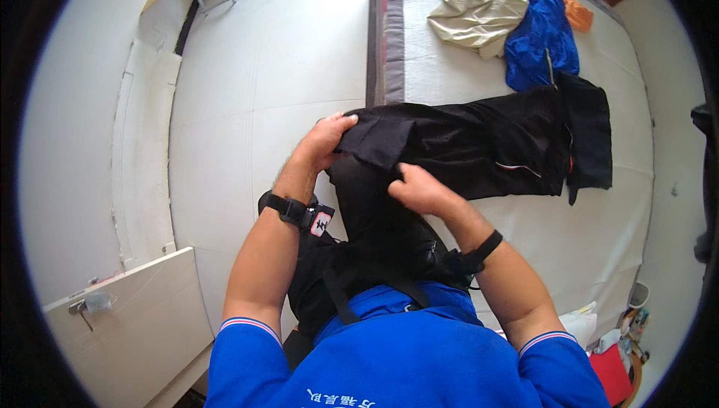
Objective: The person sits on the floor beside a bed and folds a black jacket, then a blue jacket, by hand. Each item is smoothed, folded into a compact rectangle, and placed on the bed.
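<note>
Black trousers [472,144] lie stretched across the edge of a bed covered with a white sheet, with white and red trim showing near their far end. My left hand [328,135] grips the near end of the black cloth, thumb on top, at the bed's edge. Close by on the right, my right hand [415,187] has its fingers curled at the lower edge of the same cloth; its fingertips are partly hidden, and it seems to pinch the fabric. A folded-over flap of cloth lies between the two hands.
Beige cloth [480,6], a blue garment [542,37] and an orange cloth [577,13] lie at the bed's far side. A pale door [135,318] with a handle stands at lower left. A red item [611,374] and clutter sit at lower right, near a white bin [639,295].
</note>
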Action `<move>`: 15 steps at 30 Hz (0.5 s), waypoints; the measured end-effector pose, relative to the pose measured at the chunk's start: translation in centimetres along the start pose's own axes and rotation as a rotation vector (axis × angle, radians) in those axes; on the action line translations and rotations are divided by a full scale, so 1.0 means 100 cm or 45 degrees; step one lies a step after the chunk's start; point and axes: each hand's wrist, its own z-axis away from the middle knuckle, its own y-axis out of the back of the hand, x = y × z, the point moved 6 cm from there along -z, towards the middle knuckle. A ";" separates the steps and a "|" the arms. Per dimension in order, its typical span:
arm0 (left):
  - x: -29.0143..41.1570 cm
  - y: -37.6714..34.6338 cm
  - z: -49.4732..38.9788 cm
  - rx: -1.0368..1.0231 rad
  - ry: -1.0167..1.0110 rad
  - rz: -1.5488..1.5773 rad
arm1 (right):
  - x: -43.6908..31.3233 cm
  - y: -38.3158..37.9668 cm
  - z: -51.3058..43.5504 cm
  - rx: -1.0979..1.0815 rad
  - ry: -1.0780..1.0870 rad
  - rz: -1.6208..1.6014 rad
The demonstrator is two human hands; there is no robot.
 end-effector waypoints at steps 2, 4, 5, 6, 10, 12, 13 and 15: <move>-0.016 0.031 -0.004 0.036 0.018 -0.018 | -0.005 -0.029 0.001 0.066 0.019 0.188; -0.027 0.053 -0.009 0.071 0.019 -0.058 | -0.013 -0.042 0.011 0.253 0.105 0.251; -0.032 0.060 -0.012 0.098 0.020 -0.097 | -0.015 -0.046 0.020 0.337 0.138 0.243; -0.033 0.065 -0.015 0.121 0.018 -0.138 | -0.019 -0.051 0.029 0.384 0.218 0.333; -0.030 0.071 -0.023 0.073 -0.005 -0.344 | -0.026 -0.083 0.055 0.394 0.376 0.714; -0.034 0.079 -0.019 0.122 0.069 -0.405 | -0.021 -0.095 0.055 0.390 0.393 0.884; -0.038 0.081 -0.016 0.134 0.091 -0.428 | -0.016 -0.099 0.051 0.388 0.368 0.969; -0.046 0.088 -0.012 0.173 0.102 -0.397 | -0.008 -0.102 0.043 0.446 0.374 1.082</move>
